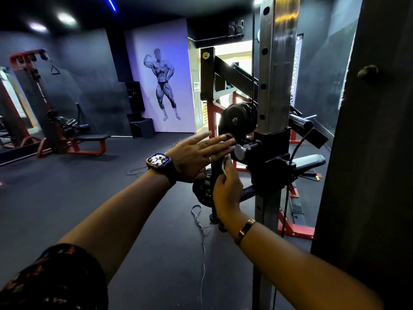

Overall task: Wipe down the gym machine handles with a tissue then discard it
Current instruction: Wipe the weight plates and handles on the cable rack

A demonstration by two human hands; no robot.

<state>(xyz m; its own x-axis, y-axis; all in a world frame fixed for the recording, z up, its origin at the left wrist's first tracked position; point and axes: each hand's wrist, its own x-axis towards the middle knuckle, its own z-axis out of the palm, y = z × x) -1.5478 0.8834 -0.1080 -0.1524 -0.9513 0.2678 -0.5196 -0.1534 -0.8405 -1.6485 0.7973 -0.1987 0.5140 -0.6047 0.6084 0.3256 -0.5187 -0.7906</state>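
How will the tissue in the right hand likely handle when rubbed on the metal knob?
Probably floppy and very light: the tissue sits crumpled in the right hand, pinched. It likely moulds round the knob but, looking thin, may tear on its edge.

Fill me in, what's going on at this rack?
A person is cleaning a gym machine. The right hand pinches a white tissue just below the silver knob on the carriage of the steel upright. The left hand, fingers straight, reaches flat toward the black wheel above it; contact is unclear. The tissue is not yet discarded.
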